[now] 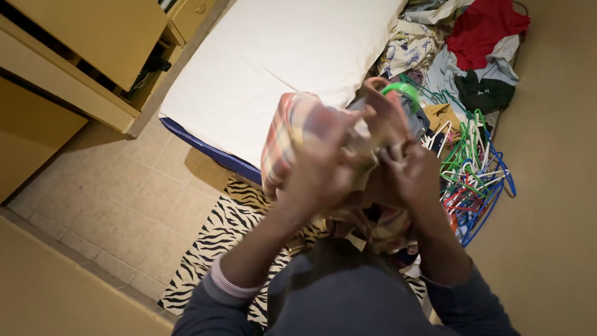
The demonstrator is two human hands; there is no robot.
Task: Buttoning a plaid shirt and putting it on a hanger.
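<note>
Both hands, left and right, grip a plaid shirt bunched over a green hanger (hangers heaped beside), mid-threading; shoulders need seating.

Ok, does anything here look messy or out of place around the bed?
Yes. A tangle of coloured hangers lies heaped by the wall, not stacked, and loose clothes are piled at the far end of the mattress. Both hands, left and right, grip a bunched plaid garment on a green hanger.
</note>
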